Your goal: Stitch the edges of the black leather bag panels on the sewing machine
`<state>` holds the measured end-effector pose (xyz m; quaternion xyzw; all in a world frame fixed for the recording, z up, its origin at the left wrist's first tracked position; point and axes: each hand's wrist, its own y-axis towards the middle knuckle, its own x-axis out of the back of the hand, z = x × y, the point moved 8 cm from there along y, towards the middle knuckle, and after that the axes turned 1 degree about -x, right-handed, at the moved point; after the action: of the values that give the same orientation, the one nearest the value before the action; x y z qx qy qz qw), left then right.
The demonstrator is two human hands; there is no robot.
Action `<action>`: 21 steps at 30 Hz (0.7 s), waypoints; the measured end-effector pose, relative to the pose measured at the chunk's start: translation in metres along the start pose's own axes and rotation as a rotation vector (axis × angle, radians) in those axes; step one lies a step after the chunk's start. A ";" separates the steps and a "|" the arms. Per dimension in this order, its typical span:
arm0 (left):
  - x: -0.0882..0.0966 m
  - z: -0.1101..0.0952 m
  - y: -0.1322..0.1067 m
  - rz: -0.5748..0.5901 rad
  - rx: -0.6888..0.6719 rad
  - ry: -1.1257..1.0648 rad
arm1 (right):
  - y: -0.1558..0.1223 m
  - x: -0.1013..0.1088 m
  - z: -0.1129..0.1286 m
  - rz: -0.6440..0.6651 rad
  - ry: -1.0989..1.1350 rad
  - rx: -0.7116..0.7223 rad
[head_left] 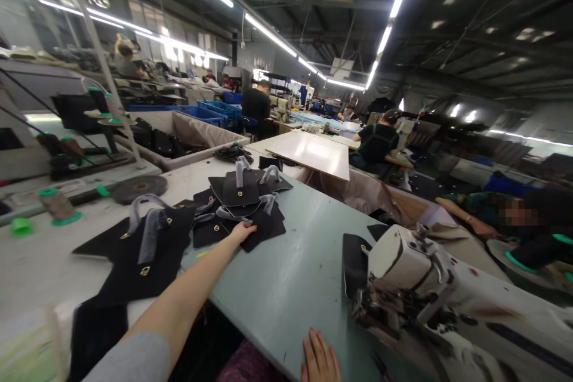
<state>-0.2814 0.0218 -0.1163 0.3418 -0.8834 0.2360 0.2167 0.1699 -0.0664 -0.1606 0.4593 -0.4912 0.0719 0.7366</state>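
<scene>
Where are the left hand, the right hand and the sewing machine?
Left hand (242, 231), head view: back of the hand.
Right hand (319, 358), head view: on its fingers.
Sewing machine (394, 259), head view: its pale housing.

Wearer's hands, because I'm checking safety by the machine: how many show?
2. The left hand is at the pile of black pieces; the right hand is on the green table, partly cut off by the picture's bottom edge.

Before you, matt black, leather-like panels (249, 191) carry shiny gold-toned metal clasps (144, 271) and handles (151, 239) in cloudy plastic wrap (239, 174); your green tabletop (286, 274) gleams faintly, smooth.
</scene>
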 end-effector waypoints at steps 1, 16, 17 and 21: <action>0.000 -0.003 -0.004 -0.018 -0.043 0.064 | 0.000 0.000 0.000 0.008 0.010 0.001; -0.021 -0.032 -0.082 0.097 -0.519 0.724 | 0.020 0.040 0.019 0.196 0.089 -0.089; -0.034 -0.028 -0.102 0.146 -0.558 0.725 | 0.021 0.041 0.018 0.236 0.125 -0.123; -0.083 -0.009 -0.187 0.328 -0.704 0.667 | 0.025 0.042 0.013 0.374 0.348 -0.249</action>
<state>-0.0915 -0.0543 -0.1036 0.0110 -0.8343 0.0513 0.5488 0.1688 -0.0765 -0.1117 0.2475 -0.4384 0.2235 0.8346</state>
